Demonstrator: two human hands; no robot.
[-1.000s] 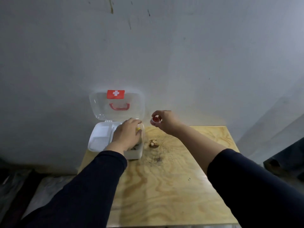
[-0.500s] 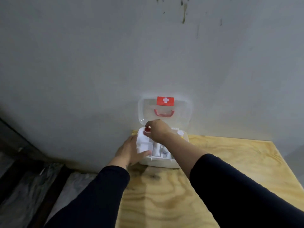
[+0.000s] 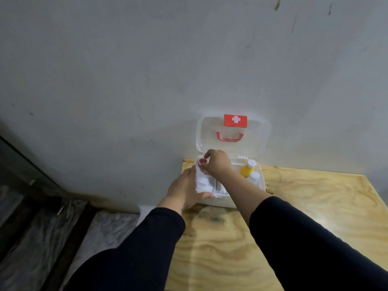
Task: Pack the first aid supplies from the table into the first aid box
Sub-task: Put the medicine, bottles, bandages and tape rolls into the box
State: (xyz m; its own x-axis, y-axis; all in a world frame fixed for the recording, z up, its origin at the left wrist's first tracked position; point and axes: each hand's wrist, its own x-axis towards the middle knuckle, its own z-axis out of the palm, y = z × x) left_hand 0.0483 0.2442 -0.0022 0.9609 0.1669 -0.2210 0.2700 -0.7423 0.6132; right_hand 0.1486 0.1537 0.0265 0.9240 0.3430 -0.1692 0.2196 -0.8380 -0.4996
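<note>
A white first aid box stands open at the table's far left corner against the wall. Its clear lid is upright, with a red handle and a red cross label. My right hand holds a small red-capped container over the box's far left corner. My left hand grips the box's left side, thumb on the front rim. Inside, a yellow bottle and a white bottle stand at the right. White items lie in the left compartment.
The plywood table stretches right and toward me. A grey wall rises directly behind the box. Left of the table, below it, lies dark floor with plastic sheeting.
My right hand carried the red-capped container from the table side into the box's left corner. My left hand left the inside of the box and took hold of its left side. The view swung left.
</note>
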